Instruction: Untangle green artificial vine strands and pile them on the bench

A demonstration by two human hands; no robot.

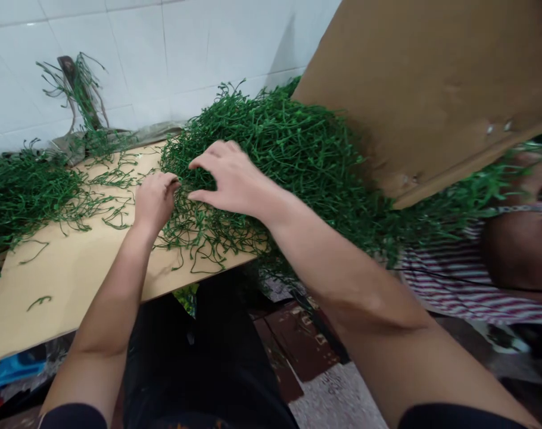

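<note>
A big heap of thin green plastic-looking stems (293,140) lies on the board, with small buds at the tips. My right hand (230,179) hovers at the heap's left side, open, thumb and fingers apart with a gap between them. Just left of it, my left hand (155,199) is closed in a pinch above loose stems. What sits between its fingertips is too small and hidden to make out. Scattered stems (203,238) spread beneath both hands on the light wooden board (87,268).
A second pile of green stems (25,185) lies at the left. Behind it, more stems hang on a dark upright piece (68,71) by the tiled wall (132,47). A large brown panel (432,89) leans at right, near another person in a striped garment (449,262).
</note>
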